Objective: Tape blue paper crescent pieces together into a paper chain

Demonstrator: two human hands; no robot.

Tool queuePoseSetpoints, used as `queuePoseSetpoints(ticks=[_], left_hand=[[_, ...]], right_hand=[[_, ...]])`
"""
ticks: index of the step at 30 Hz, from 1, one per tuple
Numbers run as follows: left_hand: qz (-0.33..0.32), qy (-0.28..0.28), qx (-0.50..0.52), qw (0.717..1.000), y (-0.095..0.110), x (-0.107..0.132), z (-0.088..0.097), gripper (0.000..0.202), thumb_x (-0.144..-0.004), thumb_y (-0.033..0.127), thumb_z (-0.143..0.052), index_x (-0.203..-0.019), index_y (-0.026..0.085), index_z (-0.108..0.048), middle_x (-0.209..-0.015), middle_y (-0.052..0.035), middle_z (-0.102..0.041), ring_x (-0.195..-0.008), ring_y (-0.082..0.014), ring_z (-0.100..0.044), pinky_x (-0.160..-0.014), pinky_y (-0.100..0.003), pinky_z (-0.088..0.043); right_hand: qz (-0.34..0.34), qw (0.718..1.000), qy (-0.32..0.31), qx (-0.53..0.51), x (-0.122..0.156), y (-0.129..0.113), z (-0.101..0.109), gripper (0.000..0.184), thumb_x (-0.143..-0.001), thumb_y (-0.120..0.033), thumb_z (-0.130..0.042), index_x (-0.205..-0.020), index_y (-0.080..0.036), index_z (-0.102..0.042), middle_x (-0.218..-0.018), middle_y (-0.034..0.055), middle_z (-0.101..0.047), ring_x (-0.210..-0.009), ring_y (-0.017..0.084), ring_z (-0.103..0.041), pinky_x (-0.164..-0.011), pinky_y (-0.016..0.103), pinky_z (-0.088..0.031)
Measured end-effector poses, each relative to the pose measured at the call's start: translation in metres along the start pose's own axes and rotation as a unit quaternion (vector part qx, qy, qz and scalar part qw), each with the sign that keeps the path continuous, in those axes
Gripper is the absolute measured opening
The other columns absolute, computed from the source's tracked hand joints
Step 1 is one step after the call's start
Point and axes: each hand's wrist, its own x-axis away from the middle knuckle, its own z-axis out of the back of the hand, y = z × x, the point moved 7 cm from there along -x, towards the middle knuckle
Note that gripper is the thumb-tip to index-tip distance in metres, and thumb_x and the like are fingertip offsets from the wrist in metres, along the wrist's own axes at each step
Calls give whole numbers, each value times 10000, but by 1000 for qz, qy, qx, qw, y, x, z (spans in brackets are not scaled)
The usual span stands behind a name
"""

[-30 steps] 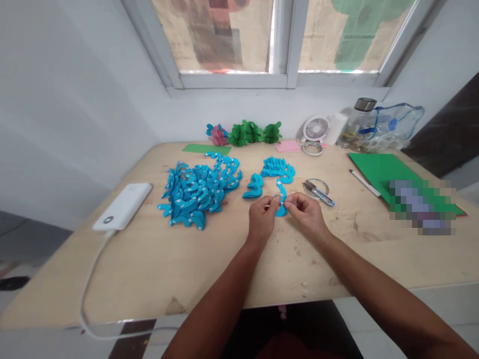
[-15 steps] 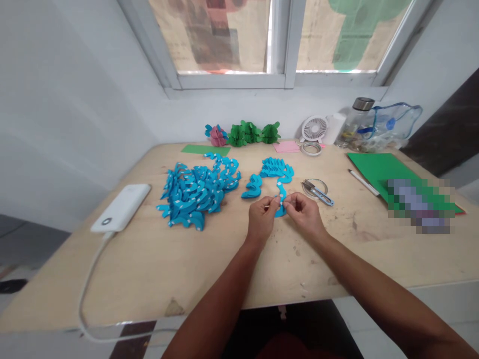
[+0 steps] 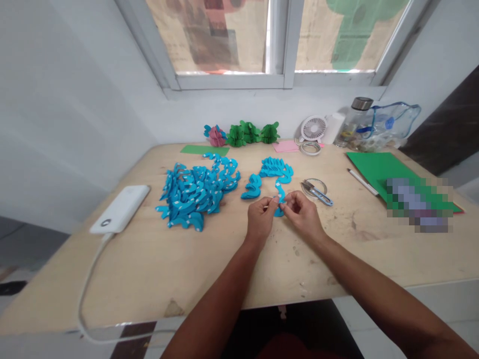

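Note:
A wavy blue paper cutout (image 3: 280, 189) with small white patches lies between my hands. My left hand (image 3: 262, 215) pinches its left edge with thumb and forefinger. From the other side my right hand (image 3: 302, 213) is closed at the cutout too, its fingertips almost meeting the left ones. Just beyond sit a stack of blue wavy cutouts (image 3: 275, 168) and a smaller blue stack (image 3: 252, 187). To the left spreads a large heap of blue cutouts (image 3: 190, 192), many bearing white patches.
Thread snips (image 3: 317, 192) lie on a tape ring right of my hands. A power bank (image 3: 121, 208) with a cable is at left. Green paper (image 3: 374, 167) and a pen (image 3: 362, 181) lie right. Along the wall stand green paper figures (image 3: 249, 132), a small fan (image 3: 313, 129) and a bottle (image 3: 355, 119).
Both hands stay at the same blue cutout, with only a slight shift of the fingertips. The whole view has moved a little.

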Motion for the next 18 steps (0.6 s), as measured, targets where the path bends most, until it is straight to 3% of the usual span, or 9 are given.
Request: queuePoseSetpoints(ticks=[8, 12, 18], left_hand=[[-15, 6, -3, 1000, -6, -2, 1, 304, -763, 350, -517, -547, 142, -563, -543, 14, -511, -567, -105, -454, -532, -204, -359], [-28, -1, -18, 999, -5, -1, 0, 327, -770, 371, -511, -536, 146, -554, -515, 25, -485, -542, -101, -447, -524, -205, -355], [-47, -7, -39, 998, -3, 0, -1, 327, -775, 368, -512, -539, 151, -576, -525, 18, -516, -557, -110, -477, -515, -206, -356]], right_hand=[[2, 999, -16, -30, -2, -4, 3, 118, -767, -288, -544, -796, -181, -584, -564, -34, -489, -502, 99, -432, -479, 223, -349], [-1, 999, -10, -38, -2, -4, 3, 128, -750, -281, -560, -780, -168, -612, -572, -27, -494, -499, 93, -421, -473, 221, -338], [-46, 993, -16, -108, -4, 7, -1, 146, -723, -313, -588, -679, -173, -587, -525, -43, -443, -483, 88, -380, -462, 222, -302]])
